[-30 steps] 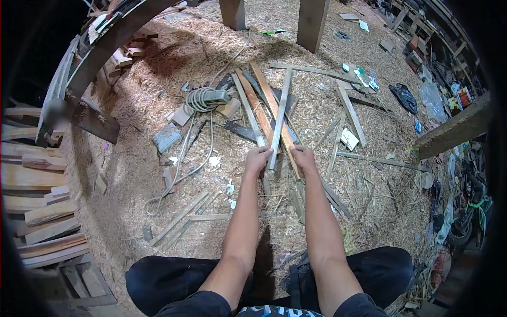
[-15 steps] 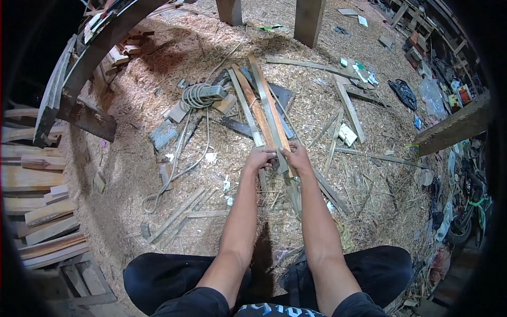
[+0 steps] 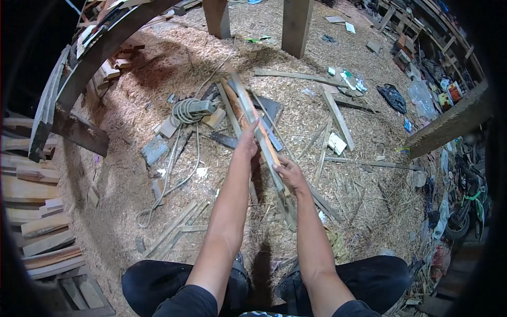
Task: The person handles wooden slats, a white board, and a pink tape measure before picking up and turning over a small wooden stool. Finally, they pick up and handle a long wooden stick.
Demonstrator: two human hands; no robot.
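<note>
On the sawdust floor, catalogued from left to right. Stacked boards [image 3: 37, 211] lay at the far left edge, flat and roughly parallel. A curved timber frame [image 3: 90, 58] arched above them. Next, a coil of pale cable [image 3: 187, 110] rested on the shavings, one loose length trailing toward the viewer. Short offcuts [image 3: 177, 224] lay scattered nearer the knees.

Centre: the left hand [image 3: 248, 141] reached forward, fingers closed around the upper part of a bundle of thin wooden slats [image 3: 264, 145]. The right hand [image 3: 285, 173] gripped the same bundle lower down, thumb across the top. The slats were held together, tilted, their far ends pointing away toward two upright posts [image 3: 293, 24]; the two spaced grips appeared to keep the lengths aligned as one pack. More slats and a dark flat panel [image 3: 270, 108] lay beneath them on the floor.

Right: loose strips [image 3: 338, 113] lay crosswise, a black bag [image 3: 393, 96] beyond them, and a heavy beam [image 3: 449, 127] slanted at the edge, beside mixed clutter.
</note>
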